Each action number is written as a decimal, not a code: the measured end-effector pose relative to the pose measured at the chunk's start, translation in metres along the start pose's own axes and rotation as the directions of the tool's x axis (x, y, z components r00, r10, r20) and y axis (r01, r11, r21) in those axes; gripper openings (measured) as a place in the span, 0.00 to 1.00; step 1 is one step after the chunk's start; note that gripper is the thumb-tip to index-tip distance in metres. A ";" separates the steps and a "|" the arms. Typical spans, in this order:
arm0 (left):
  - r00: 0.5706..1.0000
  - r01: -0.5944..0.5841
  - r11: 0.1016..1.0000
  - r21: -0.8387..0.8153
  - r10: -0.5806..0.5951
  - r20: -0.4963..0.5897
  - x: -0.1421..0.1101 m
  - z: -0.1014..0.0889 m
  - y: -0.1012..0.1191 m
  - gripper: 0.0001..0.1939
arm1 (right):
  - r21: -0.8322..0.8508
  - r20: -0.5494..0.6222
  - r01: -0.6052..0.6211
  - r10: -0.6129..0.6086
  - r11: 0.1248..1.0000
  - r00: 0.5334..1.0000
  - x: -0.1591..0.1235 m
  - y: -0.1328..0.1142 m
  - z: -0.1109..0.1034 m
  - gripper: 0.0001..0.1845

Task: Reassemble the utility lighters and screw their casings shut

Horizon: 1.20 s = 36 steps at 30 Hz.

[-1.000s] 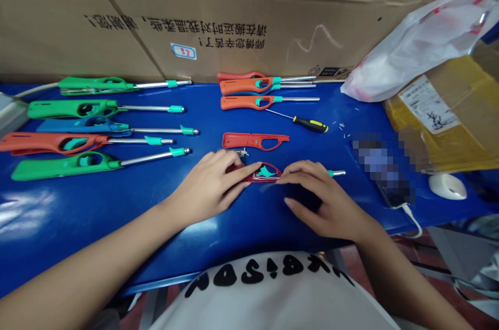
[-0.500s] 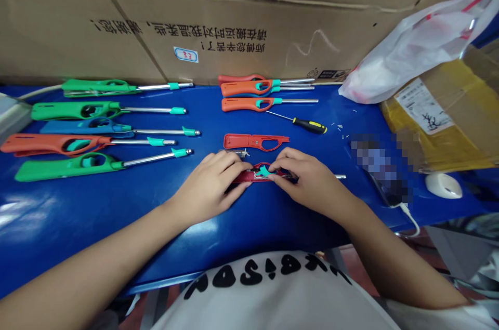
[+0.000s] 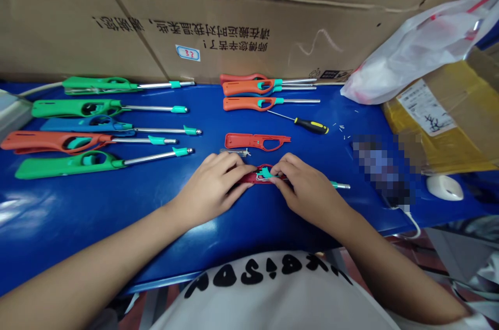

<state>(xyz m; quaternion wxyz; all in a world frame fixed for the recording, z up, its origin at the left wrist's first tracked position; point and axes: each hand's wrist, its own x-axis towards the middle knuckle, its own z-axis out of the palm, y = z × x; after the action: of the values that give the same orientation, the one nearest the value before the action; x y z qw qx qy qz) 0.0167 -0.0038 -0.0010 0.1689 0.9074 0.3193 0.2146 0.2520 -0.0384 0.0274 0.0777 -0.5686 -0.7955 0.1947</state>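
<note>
An open red lighter casing half [image 3: 249,177] lies in front of me, with thin white wires and a teal trigger [image 3: 265,172] inside. My left hand [image 3: 214,182] is closed round its left end, fingers above and thumb below. The fingertips of my right hand [image 3: 302,179] pinch at the trigger's right side and hide part of the casing. Beyond that hand, a metal tube [image 3: 343,186] with a teal piece sticks out. Just behind lie the matching red casing half [image 3: 255,141] and a small clear fuel tank [image 3: 236,152], partly behind my left fingers.
Several long-necked lighters, among them a green one [image 3: 72,165], lie at the left. Orange lighters [image 3: 244,104] and a screwdriver [image 3: 312,125] lie at the back. A phone [image 3: 384,174], a white mouse [image 3: 444,187] and a taped box [image 3: 436,122] are at the right.
My right hand has shifted slightly, and the tube's tip sits a little lower and farther out, its teal piece now showing. My left hand keeps its hold. The view has shifted slightly.
</note>
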 end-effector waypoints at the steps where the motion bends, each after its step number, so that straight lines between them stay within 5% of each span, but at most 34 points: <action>1: 1.000 0.001 1.000 0.003 -0.001 0.000 0.000 0.000 0.000 0.13 | -0.013 0.005 0.003 -0.003 1.000 1.000 0.000 -0.001 0.000 0.06; 7: 1.000 0.020 1.000 -0.023 -0.020 -0.006 -0.001 0.001 0.000 0.14 | -0.080 -0.077 0.097 -0.103 0.992 0.992 -0.001 -0.001 0.002 0.10; 15: 1.000 0.019 0.999 -0.036 -0.019 -0.013 -0.001 0.002 -0.001 0.15 | -0.072 -0.238 0.319 -0.327 0.945 0.915 -0.005 0.019 0.012 0.12; 19: 1.000 0.013 1.000 -0.027 -0.014 -0.010 -0.001 0.002 0.000 0.15 | -0.040 -0.282 0.317 -0.315 0.947 0.906 -0.004 0.020 0.015 0.11; 30: 0.999 -0.048 0.996 0.074 0.047 0.014 0.000 0.002 -0.001 0.19 | -0.354 -0.178 0.330 -0.410 0.875 0.895 -0.011 0.008 0.009 0.19; 36: 0.995 -0.101 0.975 0.200 0.095 0.041 0.000 -0.001 0.002 0.19 | -0.207 -0.249 0.275 -0.322 0.939 0.913 -0.019 0.011 0.012 0.17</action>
<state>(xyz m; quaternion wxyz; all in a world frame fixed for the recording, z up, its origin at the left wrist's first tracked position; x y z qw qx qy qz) 0.0174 -0.0055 0.0005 0.0703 0.9377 0.2916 0.1752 0.2640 -0.0556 0.0143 0.1697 -0.4663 -0.8677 0.0308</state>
